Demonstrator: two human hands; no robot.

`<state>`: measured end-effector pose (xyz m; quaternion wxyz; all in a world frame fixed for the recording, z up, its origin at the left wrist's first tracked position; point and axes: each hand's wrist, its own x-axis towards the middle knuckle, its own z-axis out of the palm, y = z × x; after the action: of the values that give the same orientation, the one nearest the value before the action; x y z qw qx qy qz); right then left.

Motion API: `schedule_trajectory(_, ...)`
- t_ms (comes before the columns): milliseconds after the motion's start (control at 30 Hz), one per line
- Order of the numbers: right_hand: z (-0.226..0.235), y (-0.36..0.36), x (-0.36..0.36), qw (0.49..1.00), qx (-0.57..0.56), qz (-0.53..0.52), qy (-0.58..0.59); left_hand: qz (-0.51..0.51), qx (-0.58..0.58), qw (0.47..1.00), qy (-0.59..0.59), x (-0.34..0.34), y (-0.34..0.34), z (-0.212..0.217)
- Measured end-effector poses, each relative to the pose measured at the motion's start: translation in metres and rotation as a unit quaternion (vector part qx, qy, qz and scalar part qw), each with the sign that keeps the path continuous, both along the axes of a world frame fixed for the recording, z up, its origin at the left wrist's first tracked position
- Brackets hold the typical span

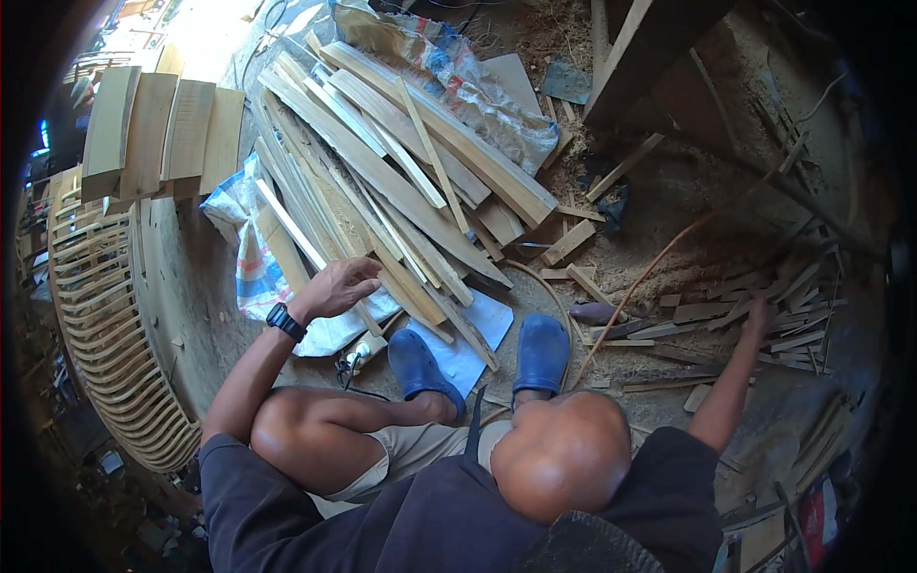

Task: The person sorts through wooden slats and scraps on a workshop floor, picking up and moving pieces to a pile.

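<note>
My left hand hovers over the near end of a heap of long wooden strips, its fingers loosely bent with nothing visible between them. A black watch is on that wrist, and the forearm passes above my left knee. Far out to the right, my right hand reaches down into a pile of short wood offcuts. Its fingers are small and dim against the wood, so whether they grip a piece cannot be made out.
Several broad boards stand at the upper left, above a curved slatted wooden piece. Woven plastic sacks lie beside the strips. An orange cord crosses the floor. My blue clogs are between the two piles; a dark beam juts in.
</note>
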<state>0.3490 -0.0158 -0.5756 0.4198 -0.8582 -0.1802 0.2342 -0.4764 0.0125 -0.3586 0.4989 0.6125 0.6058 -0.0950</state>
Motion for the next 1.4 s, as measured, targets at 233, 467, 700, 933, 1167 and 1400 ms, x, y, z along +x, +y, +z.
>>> schedule_trajectory(233,0.086,-0.102,-0.171,0.965,0.065,0.227,0.112,0.015,-0.003,1.0,-0.025,-0.008,-0.011,-0.004)
schedule_trajectory(467,0.137,-0.179,-0.304,0.949,0.011,0.276,0.154,-0.017,0.035,0.998,-0.05,-0.024,-0.015,-0.013)
schedule_trajectory(700,0.147,-0.255,-0.292,0.96,-0.042,0.268,0.072,0.005,-0.038,0.994,-0.101,-0.015,-0.009,-0.024)
schedule_trajectory(933,0.167,-0.281,-0.297,0.966,-0.138,0.179,-0.129,0.013,-0.052,0.992,-0.116,0.01,-0.015,-0.021)
schedule_trajectory(1167,0.162,-0.273,-0.299,0.947,-0.089,0.259,-0.168,-0.119,-0.056,0.987,-0.093,0.03,-0.003,-0.002)
schedule_trajectory(1400,0.13,-0.137,-0.377,0.758,0.078,0.635,-0.126,-0.187,-0.213,0.947,-0.152,0.039,-0.02,0.006)
